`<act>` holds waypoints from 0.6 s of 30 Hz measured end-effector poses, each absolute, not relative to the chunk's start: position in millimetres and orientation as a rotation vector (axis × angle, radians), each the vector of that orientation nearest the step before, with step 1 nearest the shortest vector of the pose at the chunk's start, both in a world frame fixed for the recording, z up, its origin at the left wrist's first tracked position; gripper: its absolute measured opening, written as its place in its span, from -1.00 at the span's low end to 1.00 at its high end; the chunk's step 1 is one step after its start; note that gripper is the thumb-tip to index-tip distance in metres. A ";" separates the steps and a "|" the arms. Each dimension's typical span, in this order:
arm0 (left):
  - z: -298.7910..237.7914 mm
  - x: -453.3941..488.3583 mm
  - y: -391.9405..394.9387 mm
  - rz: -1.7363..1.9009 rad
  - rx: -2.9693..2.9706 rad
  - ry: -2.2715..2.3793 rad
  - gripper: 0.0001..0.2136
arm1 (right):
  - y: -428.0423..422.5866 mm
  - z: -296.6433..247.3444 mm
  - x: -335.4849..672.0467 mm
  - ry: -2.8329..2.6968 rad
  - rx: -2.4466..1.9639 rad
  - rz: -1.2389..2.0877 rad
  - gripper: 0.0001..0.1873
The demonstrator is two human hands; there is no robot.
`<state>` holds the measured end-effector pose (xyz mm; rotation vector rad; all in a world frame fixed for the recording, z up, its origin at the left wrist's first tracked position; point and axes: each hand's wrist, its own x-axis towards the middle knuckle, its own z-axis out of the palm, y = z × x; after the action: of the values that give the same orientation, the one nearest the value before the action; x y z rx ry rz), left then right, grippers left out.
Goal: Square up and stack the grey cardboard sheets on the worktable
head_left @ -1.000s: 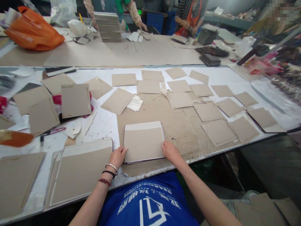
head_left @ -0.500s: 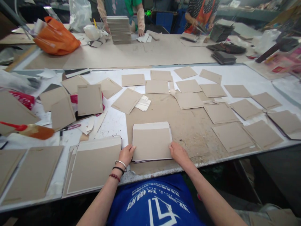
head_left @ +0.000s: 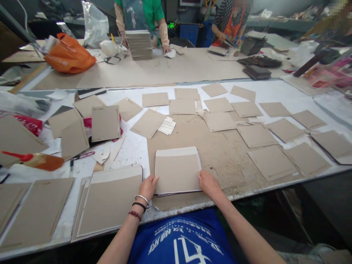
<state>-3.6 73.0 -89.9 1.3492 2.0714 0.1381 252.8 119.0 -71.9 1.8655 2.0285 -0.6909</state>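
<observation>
Where the left hand and right hand touch, cardboard folders lie stacked.

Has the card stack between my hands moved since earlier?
No, the card stack keeps about the same gap from the left edge of the brown board under it.

White Chinese lettering on the blue shirt is unreadable.

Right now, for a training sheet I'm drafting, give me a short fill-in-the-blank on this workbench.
The left hand and the right hand both touch one stack of ____ sheets.
The bangle and bead bracelet are on the ____ wrist.
The plastic bag on the far table is ____.

cardboard; left; orange
</observation>
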 end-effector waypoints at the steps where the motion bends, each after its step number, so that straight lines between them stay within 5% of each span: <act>1: -89.8 -3.5 72.8 0.135 1.352 2.071 -0.75 | 118.8 -71.5 252.7 2.028 1.870 -0.692 -0.78; 18: -84.9 -1.2 72.2 0.078 1.383 2.072 -0.76 | 122.2 -74.3 257.5 2.030 1.905 -0.763 -0.82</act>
<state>-1.2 72.2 -84.9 1.3832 2.0717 0.0778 257.5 122.2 -74.3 1.9048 2.0298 -0.7626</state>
